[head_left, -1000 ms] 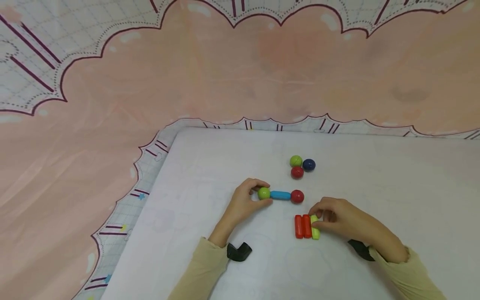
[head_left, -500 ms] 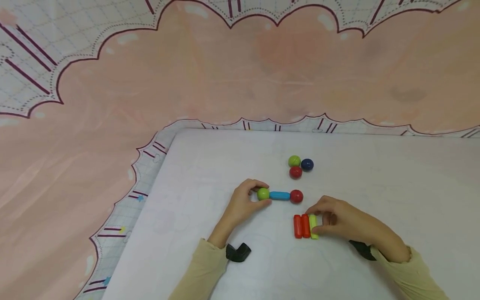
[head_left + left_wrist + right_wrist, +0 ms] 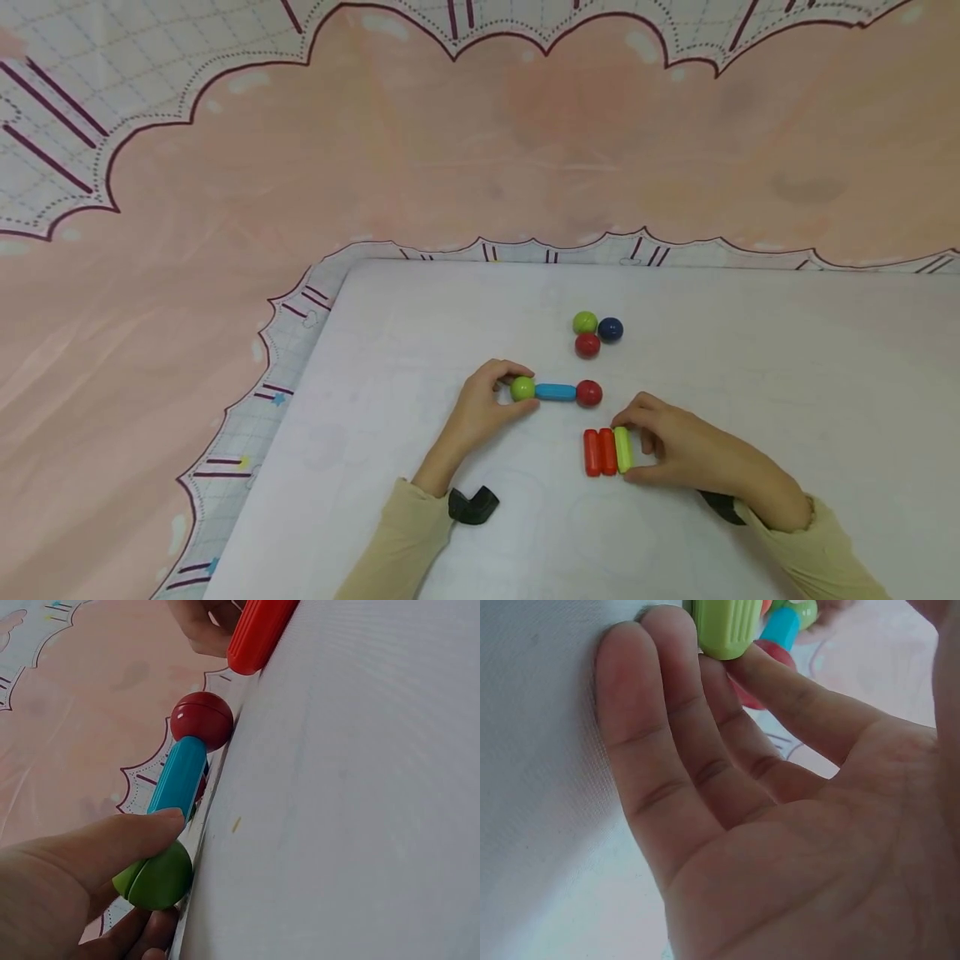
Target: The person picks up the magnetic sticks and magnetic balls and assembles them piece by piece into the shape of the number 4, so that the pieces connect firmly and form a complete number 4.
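Has slid thumb of right hand (image 3: 675, 440) to near end of ridged lime rod (image 3: 623, 450) since a second ago. Over white tabletop (image 3: 787, 358), pinches glossy green-blue-red dumbbell (image 3: 556, 392) by green ball (image 3: 522, 388) with left hand (image 3: 480, 408); nearer, pinches lime rod by both ends with right, beside two red rods (image 3: 607, 452).

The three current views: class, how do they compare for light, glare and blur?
Head: soft, dim light, a faint shadow beside the right sleeve; left wrist: dim, a small white glint on the red ball; right wrist: hazy, the table pale and washed out low down, the left hand blurred.
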### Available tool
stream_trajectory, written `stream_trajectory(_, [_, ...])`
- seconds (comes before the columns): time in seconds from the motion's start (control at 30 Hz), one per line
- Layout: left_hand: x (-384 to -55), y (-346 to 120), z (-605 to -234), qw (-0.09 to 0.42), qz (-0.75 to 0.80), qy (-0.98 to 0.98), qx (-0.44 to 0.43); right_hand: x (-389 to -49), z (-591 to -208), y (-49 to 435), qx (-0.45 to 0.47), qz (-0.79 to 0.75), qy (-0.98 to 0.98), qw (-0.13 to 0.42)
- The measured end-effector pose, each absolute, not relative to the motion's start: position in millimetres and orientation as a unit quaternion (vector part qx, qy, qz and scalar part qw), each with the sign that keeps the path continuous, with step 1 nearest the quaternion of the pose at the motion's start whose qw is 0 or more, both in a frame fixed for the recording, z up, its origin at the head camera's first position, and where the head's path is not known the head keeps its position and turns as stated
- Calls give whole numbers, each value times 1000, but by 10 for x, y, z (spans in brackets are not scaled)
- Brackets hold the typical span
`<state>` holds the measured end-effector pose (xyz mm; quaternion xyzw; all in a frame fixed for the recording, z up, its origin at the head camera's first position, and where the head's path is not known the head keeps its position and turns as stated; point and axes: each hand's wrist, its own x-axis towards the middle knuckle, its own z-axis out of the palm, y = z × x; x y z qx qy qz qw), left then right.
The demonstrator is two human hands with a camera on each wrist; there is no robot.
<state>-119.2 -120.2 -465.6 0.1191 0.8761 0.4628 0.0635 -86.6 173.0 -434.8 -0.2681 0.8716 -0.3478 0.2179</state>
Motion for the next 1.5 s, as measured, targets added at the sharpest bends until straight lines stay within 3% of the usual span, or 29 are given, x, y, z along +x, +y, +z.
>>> stream_trajectory(0.33, [-1159,-1188,-4621,82,441,882,147,-921,-4328,1832,-270,-355,881,158])
stream_trajectory(0.83, [-1131,-1170,-4615,54,440,882,161,-1047,-4306,1821,-243,-376,888,103])
stream_trajectory(1.5, [-1058,-1305,-4626,33,451,879,151,-1183,-4228,1573,-221,-385,889,114])
